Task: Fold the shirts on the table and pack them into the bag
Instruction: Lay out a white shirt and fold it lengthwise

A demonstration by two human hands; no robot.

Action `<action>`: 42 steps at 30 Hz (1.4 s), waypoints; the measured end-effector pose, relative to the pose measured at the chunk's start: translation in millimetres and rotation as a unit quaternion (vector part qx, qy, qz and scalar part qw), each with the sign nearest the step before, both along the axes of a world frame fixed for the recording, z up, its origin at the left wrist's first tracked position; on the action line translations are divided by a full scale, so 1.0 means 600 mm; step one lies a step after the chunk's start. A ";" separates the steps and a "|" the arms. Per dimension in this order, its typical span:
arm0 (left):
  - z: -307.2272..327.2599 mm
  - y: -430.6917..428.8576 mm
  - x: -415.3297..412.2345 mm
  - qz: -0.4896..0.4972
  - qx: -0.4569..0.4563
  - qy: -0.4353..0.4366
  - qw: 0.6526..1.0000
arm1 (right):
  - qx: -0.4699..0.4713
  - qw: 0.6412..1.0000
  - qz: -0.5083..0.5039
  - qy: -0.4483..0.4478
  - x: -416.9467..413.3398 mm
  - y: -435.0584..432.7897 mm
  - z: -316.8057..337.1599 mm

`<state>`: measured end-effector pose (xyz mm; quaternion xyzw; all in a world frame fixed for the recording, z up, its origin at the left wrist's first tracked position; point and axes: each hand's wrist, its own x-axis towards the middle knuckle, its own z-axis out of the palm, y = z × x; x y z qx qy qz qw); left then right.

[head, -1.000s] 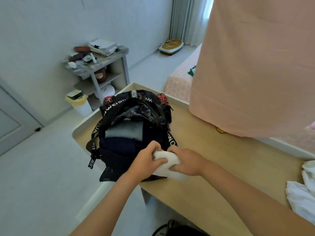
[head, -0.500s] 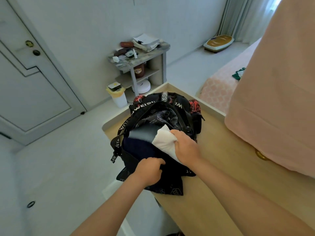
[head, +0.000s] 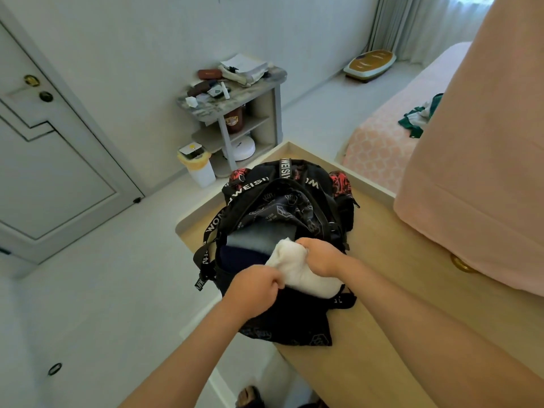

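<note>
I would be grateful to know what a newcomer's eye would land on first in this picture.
The open black backpack on the corner of the wooden table draws the eye, with a right hand gripping a folded white shirt in its mouth while the left hand grips the bag's near rim. A large pink cloth fills the right side.
</note>
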<state>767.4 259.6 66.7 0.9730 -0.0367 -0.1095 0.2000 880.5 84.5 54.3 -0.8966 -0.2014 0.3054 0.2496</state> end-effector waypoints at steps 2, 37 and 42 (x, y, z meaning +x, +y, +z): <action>-0.022 0.036 0.014 0.023 0.031 -0.068 0.997 | -0.052 0.999 0.002 0.015 0.001 0.010 -0.001; -0.057 0.121 0.044 -0.034 0.169 -0.029 0.985 | -0.028 0.951 0.084 -0.297 -0.049 0.106 -0.052; -0.053 0.021 0.069 -0.132 -0.016 -0.091 0.987 | 0.109 0.897 -0.171 -0.392 -0.061 0.002 -0.015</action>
